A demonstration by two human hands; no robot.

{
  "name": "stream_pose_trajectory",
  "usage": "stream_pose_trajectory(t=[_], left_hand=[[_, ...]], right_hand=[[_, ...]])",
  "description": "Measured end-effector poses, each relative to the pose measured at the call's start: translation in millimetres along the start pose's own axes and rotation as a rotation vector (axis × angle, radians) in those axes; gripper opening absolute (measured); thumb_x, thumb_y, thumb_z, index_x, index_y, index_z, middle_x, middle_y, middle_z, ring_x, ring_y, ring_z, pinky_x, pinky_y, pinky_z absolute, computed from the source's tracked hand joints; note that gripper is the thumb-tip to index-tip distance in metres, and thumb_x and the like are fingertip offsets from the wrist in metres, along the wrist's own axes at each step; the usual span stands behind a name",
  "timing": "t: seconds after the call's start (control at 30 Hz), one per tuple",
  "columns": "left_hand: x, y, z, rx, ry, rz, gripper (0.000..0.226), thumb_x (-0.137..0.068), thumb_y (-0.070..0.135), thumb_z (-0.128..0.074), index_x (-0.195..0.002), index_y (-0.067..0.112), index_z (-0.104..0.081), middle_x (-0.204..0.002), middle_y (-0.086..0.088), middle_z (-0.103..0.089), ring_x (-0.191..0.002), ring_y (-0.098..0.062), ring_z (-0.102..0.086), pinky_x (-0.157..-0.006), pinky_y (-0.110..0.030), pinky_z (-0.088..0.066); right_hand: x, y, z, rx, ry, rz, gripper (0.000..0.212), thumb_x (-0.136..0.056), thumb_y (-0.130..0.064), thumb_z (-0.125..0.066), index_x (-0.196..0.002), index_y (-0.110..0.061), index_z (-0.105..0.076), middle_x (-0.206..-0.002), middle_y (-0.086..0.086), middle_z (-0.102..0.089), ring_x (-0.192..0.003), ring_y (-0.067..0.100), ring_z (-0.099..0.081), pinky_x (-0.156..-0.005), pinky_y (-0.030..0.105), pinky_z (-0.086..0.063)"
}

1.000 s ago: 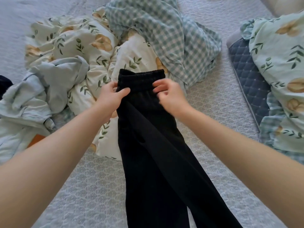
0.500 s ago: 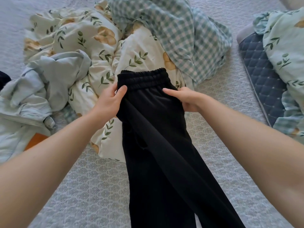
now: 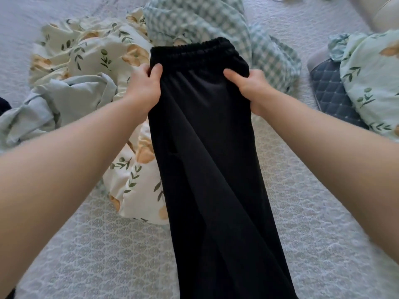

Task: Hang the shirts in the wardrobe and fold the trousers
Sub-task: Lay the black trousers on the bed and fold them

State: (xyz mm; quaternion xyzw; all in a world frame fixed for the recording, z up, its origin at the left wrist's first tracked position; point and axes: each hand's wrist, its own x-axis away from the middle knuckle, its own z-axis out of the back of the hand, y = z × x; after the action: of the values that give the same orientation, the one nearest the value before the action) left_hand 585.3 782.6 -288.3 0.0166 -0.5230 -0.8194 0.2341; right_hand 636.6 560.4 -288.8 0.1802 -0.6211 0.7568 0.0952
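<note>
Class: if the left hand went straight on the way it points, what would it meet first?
The black trousers the left hand grips, by the waistband; beyond, probably the checked fabric, though depth is unclear.

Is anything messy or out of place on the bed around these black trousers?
The black elastic-waist trousers, gripped by the left hand and right hand, drape over a crumpled cream floral quilt rather than lying flat on the grey bedspread. A pale blue garment is bunched beside it. Nothing looks torn or spilled.
</note>
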Motion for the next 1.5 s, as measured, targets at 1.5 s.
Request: stream_pose_trajectory(t=[1.5], left_hand=[[235.0, -156.6, -46.4, 0.057, 0.251, 0.257, 0.004, -0.093, 0.014, -0.062, -0.092, 0.012, -0.058, -0.084, 0.003, -0.059, -0.076, -0.009, -0.056, -0.07, -0.018, -0.046]], right_hand=[[178.4, 215.3, 1.3, 0.443, 0.039, 0.049, 0.033, -0.091, -0.04, -0.063, -0.116, -0.021, -0.056, -0.111, -0.009, -0.055, -0.104, 0.008, -0.055, -0.092, 0.028, -0.049]])
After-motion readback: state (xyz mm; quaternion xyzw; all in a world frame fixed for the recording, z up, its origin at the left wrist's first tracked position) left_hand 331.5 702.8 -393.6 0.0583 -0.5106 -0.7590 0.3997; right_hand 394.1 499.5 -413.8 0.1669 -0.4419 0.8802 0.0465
